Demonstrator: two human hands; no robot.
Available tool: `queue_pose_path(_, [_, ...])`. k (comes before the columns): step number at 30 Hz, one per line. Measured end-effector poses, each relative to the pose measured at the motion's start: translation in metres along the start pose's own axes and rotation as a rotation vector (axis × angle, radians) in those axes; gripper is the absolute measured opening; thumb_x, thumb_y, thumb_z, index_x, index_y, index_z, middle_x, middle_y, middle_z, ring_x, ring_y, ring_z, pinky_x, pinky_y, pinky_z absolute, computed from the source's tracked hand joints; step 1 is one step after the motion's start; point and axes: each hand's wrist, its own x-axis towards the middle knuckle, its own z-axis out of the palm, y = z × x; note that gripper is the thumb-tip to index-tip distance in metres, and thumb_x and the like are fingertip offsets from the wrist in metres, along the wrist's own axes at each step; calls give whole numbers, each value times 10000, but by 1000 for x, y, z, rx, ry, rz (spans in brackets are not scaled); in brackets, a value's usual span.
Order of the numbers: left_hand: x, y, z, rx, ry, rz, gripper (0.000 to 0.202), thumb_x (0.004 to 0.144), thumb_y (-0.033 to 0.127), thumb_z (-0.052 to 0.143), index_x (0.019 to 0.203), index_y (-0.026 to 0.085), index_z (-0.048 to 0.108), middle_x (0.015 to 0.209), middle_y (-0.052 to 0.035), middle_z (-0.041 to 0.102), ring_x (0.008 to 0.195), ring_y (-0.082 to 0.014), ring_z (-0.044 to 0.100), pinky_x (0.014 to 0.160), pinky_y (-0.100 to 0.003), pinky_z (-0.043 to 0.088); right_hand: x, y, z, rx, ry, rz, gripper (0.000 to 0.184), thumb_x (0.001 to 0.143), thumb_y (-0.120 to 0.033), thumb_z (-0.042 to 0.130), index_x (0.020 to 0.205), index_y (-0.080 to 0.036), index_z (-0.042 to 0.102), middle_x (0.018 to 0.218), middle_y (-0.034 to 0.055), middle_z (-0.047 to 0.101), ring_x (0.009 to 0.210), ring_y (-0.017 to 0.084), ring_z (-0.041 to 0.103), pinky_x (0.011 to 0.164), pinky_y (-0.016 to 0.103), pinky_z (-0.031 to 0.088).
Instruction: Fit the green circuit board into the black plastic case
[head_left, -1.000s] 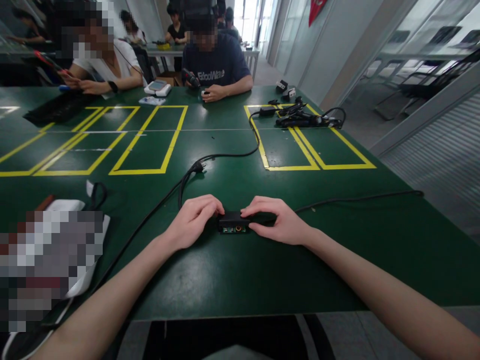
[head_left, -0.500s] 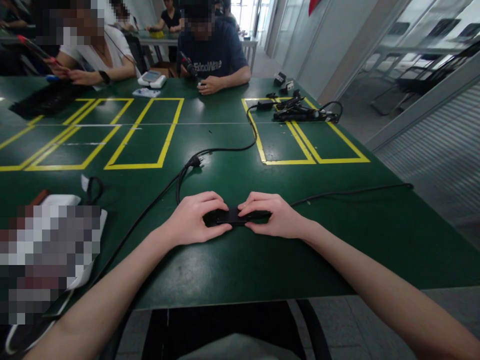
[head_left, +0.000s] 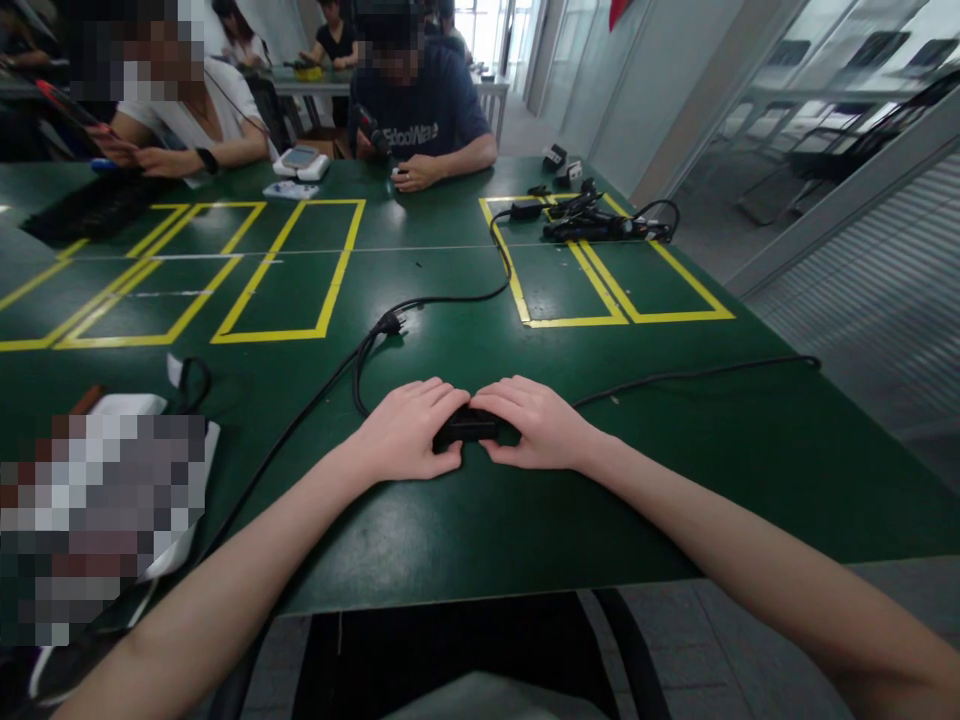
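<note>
A black power adapter (head_left: 471, 428) lies near the table's front edge, between my hands. My left hand (head_left: 412, 430) curves round its left end, fingers over the top and thumb at the near side. Round the right end, my right hand (head_left: 536, 425) is closed in the same way, its fingertips close to those of the left. The hands hide both ends of the adapter. From behind my right hand a black cable (head_left: 697, 372) runs to the table's right side. Left of my hands, another black cable (head_left: 450, 299) loops back with a plug (head_left: 390, 324) lying on it.
A heap of black cables and adapters (head_left: 600, 222) lies at the far right on the green table (head_left: 420, 540), among yellow tape outlines (head_left: 322, 322). A white-edged item (head_left: 204, 478), mostly blurred out, lies at left. Two people (head_left: 427, 110) sit opposite, their hands on the table's far side.
My fingers have moved further over the top of the adapter, and my hands have come closer together. The adapter now shows its near side more. The view has shifted slightly.
</note>
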Motion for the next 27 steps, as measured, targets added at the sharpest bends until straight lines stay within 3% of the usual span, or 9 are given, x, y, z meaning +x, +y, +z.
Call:
queue_pose_path(5, [5,-1,1,58,-84,-72,372,840,238,685,1194,152,612,1076,-107,744,977,-276,711,872,-389,559,2,4,3,-3,-112,98,343,894,-239,620,1224,-150,600,1042,131,727,923,260,682,807,383,522])
queue_pose_path(10, [4,-10,-1,86,-145,-107,187,928,300,673,1076,188,653,984,-64,770,889,-251,745,735,-319,532,5,3,0,26,-196,126,290,985,-250,560,1257,-151,576,1058,125,707,922,238,674,806,359,511])
queue_pose_path(18, [4,-17,-4,48,-151,-59,267,1002,445,596,937,191,647,825,-37,747,777,-220,733,644,-275,460,6,6,-2,57,-219,119,268,1040,-318,528,1238,-147,586,1049,121,711,882,233,678,789,351,502])
queue_pose_path(27, [2,-18,-1,34,-83,30,319,1005,491,560,928,196,651,772,-25,716,728,-204,692,638,-285,437,6,7,-3,62,-264,97,285,1044,-329,539,1250,-137,585,1040,113,717,847,232,697,751,344,493])
